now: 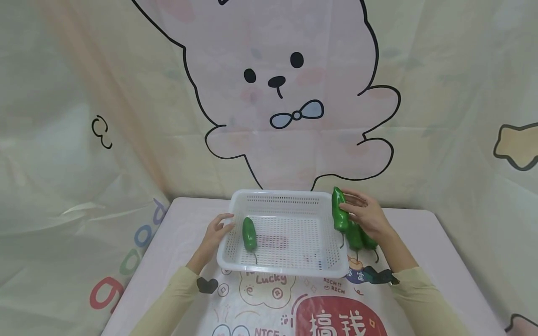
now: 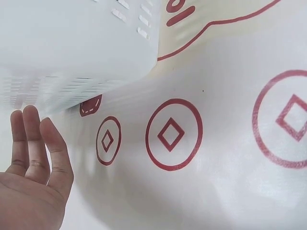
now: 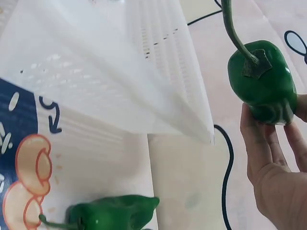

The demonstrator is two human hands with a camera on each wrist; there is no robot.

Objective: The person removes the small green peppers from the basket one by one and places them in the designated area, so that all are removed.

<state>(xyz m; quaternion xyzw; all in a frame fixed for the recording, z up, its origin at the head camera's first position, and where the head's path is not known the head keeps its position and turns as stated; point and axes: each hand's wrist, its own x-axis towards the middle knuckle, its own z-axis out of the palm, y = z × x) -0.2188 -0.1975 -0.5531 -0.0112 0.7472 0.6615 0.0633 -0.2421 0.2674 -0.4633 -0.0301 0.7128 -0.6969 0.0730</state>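
A white plastic basket [image 1: 273,269] with perforated walls stands on the table, and one green chili pepper [image 1: 249,234] lies inside near its left wall. My left hand [image 1: 214,235] is at the basket's left rim. Its fingers [image 2: 33,143] are nearly straight against the basket side in the left wrist view. My right hand [image 1: 370,217] holds another green pepper [image 3: 264,81] between thumb and fingers, beside the basket's right rim, stem pointing down in the head view. Under that hand, two more green peppers [image 1: 354,236] lie on the table just right of the basket.
The table is covered by a printed cloth [image 1: 269,322] with cartoon drawings and lettering. Behind it hangs a curtain [image 1: 277,140] with a large cartoon animal. More fabric walls [image 1: 63,186] stand at both sides.
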